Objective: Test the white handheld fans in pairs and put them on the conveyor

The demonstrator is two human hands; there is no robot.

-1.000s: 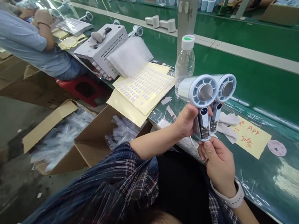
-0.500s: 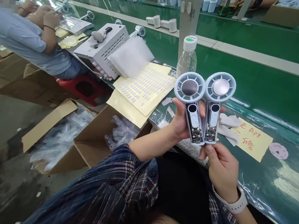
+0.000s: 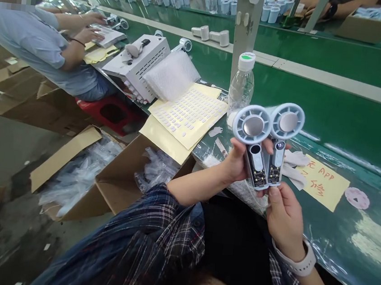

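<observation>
Two light-blue handheld fans stand side by side, heads up, before me. The left fan (image 3: 252,125) has a dark display. The right fan (image 3: 287,122) shows lit digits that look like 73. Both have silver round centres and clear handles with circuit boards inside. My left hand (image 3: 235,165) is wrapped round the two handles from behind, its thumb at the left side. My right hand (image 3: 284,218) pinches the bottom end of the right fan with thumb and fingers; its fingertips are partly hidden.
Just behind the fans stands a clear bottle (image 3: 242,86). Yellow sticker sheets (image 3: 189,115), bubble wrap (image 3: 172,75) and a white machine (image 3: 139,62) lie leftward. A handwritten yellow note (image 3: 327,184) is at right. Cartons (image 3: 111,184) of clear plastic parts stand below. A co-worker (image 3: 40,49) sits left.
The right fan's display has lit up. Both fans and my hands sit slightly lower and further right in view. The co-worker's hands have moved down onto the table.
</observation>
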